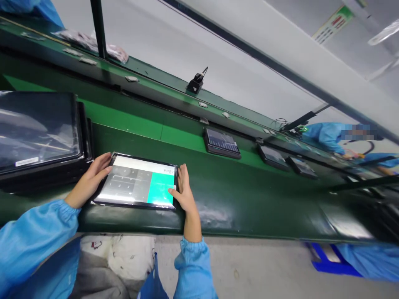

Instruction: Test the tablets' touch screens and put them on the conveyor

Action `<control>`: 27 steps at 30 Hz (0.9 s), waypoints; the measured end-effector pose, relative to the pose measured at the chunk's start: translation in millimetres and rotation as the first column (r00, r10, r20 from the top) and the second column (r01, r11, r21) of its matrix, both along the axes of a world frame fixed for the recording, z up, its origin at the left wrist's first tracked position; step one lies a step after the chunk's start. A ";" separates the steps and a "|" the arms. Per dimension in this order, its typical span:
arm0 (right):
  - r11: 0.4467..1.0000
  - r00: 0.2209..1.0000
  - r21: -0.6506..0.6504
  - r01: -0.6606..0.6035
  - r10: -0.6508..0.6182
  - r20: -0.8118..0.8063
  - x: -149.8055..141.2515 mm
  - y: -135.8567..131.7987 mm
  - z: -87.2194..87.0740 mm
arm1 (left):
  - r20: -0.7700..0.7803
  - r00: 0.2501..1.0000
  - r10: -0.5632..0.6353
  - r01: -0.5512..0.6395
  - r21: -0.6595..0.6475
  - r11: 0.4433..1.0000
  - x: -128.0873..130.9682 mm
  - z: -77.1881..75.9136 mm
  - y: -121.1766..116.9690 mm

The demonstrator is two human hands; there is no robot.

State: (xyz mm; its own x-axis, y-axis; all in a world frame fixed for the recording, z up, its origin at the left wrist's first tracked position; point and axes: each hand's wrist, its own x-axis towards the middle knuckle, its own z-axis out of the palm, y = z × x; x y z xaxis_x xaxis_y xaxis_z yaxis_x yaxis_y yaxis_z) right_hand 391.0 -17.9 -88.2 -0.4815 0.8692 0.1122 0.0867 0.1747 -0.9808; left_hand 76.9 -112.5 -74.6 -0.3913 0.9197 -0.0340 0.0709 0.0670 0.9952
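A tablet (134,182) lies in front of me on the green work surface, its lit screen showing a calculator keypad with a teal panel on the right. My left hand (96,171) grips the tablet's left edge, thumb on the front. At the opposite edge, my right hand (183,189) holds the tablet with its thumb on the teal panel and the fingers along the side. Both sleeves are light blue. Just left of my left hand rises a stack of dark tablets (37,128), the top one under shiny film with a white label.
Farther along the green bench (249,199) lie a tablet with a lit screen (222,141) and more dark devices (272,158). A small black device (196,83) stands on the back ledge. Co-workers in blue (324,133) sit at the right. A blue stool (336,272) stands below.
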 end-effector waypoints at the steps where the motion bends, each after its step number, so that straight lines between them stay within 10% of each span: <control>1: 0.999 0.999 -0.010 0.032 -0.032 -0.002 -1.2 -0.4 0.5 | 0.015 1.000 0.010 -0.010 -0.002 1.000 1.2 -0.7 -6.0; 9: 0.995 0.994 0.037 -0.089 0.087 0.060 7.9 -4.2 7.1 | 0.073 0.997 -0.009 0.017 -0.104 0.994 2.7 -16.8 -73.1; 18: 0.974 0.977 -0.099 0.202 -0.208 -0.046 -4.0 -3.1 15.9 | 0.153 0.988 -0.022 0.030 -0.051 0.998 -2.7 -11.8 -76.9; 27: 0.632 0.645 0.191 0.751 -0.764 -0.005 -22.5 -98.7 1.0 | -0.178 0.980 -0.094 0.102 0.040 0.994 4.7 -14.7 -73.3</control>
